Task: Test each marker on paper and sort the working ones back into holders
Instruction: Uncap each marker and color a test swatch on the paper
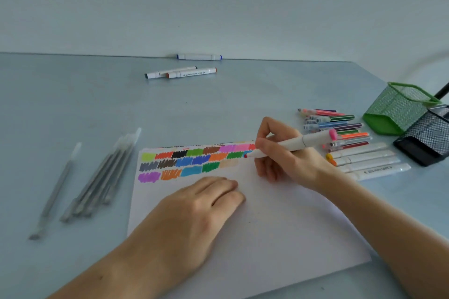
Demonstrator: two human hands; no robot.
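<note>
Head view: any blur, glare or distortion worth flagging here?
Head view: light is soft and even, with no glare; the grey pens at left are smeared and soft, while the swatches on the paper and the marker in the right hand read clearly; wide-angle bending shows at the right edge by the green holder.

Both forearms were bare, with no sleeves in view. The left hand (194, 204) and right hand (286, 158) wore no gloves, rings or watch. Nails showed short and unpainted.
</note>
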